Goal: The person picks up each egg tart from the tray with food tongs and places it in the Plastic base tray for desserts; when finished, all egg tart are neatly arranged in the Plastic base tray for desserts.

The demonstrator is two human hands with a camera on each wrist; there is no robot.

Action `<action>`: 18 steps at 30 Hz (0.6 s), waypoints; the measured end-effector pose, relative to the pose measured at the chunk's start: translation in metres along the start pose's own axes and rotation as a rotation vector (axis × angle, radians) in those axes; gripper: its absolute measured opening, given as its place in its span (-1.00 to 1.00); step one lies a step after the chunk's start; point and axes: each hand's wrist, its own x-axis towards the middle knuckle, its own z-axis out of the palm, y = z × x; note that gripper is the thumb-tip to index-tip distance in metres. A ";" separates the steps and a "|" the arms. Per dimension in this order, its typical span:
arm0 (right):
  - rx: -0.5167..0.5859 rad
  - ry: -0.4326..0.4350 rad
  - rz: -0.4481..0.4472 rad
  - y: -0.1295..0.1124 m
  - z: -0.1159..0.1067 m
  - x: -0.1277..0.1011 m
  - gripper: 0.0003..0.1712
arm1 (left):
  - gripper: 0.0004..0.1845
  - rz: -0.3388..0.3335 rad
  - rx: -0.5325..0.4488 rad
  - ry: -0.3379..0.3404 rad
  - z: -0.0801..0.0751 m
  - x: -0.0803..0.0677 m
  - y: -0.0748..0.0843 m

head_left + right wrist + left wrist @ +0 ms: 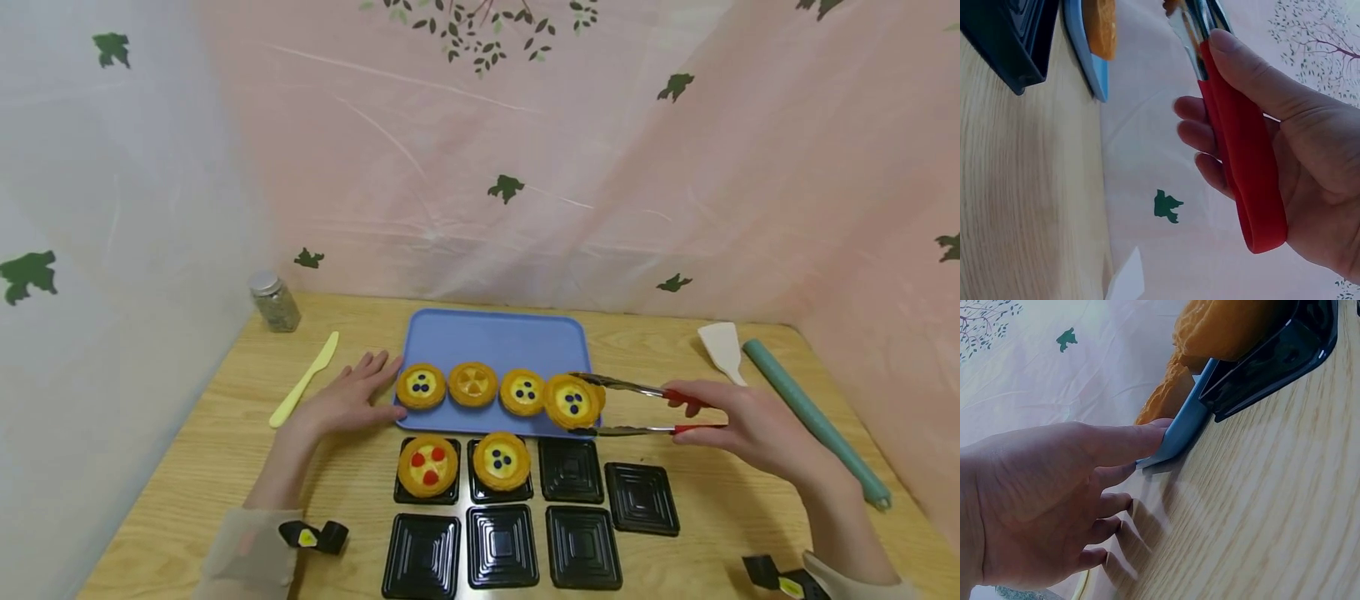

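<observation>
nearest you lie the front black dishes [502, 546], three in a row on the counter [345, 475], with the back black dishes [570, 471] just past them and the blue tray [495, 337] beyond those. the tart [573, 402] to watch is at the tray's right end, overlapping its right rim, between the two arms of the tongs [636, 387]; whether their tips squeeze it, or it hangs clear of the tray, i cannot tell. it lies straight left of your right hand [738, 421], much the nearer hand, whose grip is curled around the red handles. the tongs run left to right, while the tart is round with no long axis to line up; one of the back dishes lies just on its near side. your left hand [348, 402] is at the opposite end, its grip spread loosely, thumb touching the tray's left edge and holding nothing. the tart has a puffy golden rim, pale yellow filling and three dark blue berries; crust juts out at its right, perhaps from another below. three other tarts [472, 383] line up leftward along the tray.
</observation>
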 end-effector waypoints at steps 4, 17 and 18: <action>0.023 -0.040 0.002 0.000 -0.001 -0.002 -0.35 | -0.05 0.001 0.004 0.003 0.000 -0.001 0.000; 0.037 -0.115 0.008 0.001 -0.004 -0.005 -0.38 | -0.05 -0.015 -0.014 0.001 0.001 0.000 -0.001; 0.038 -0.129 0.015 0.001 -0.004 -0.005 -0.39 | -0.05 -0.015 -0.013 0.002 0.001 0.000 -0.001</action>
